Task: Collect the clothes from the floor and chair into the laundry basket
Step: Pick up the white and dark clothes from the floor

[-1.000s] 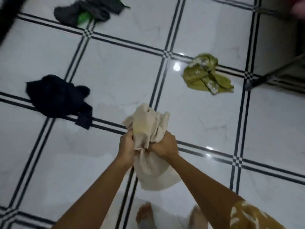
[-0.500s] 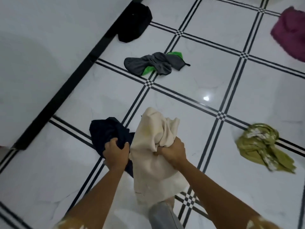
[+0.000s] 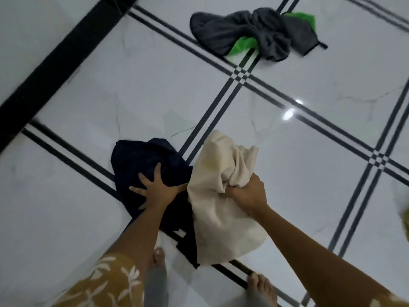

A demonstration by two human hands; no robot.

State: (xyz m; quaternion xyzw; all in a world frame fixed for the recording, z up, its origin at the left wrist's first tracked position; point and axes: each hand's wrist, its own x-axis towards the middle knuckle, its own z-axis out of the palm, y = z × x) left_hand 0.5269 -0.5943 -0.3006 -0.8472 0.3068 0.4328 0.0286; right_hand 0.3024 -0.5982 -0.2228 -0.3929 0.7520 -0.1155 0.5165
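Left hand (image 3: 155,191): fingers spread wide and flat on the dark navy garment (image 3: 141,160), pressing it; nothing is gripped yet.
Right hand (image 3: 245,193): closed in a fist around a bunch of the cream cloth (image 3: 221,196), which hangs down below the knuckles.
Navy garment: on the tile floor (image 3: 66,218), under the left palm, touching the cream cloth.
Handling: both look soft, light and limp; they should crumple easily.
Where to hold: gather the folds just under the left fingertips.
Grey and green garment (image 3: 254,34): well beyond both hands.
Basket: not in view.
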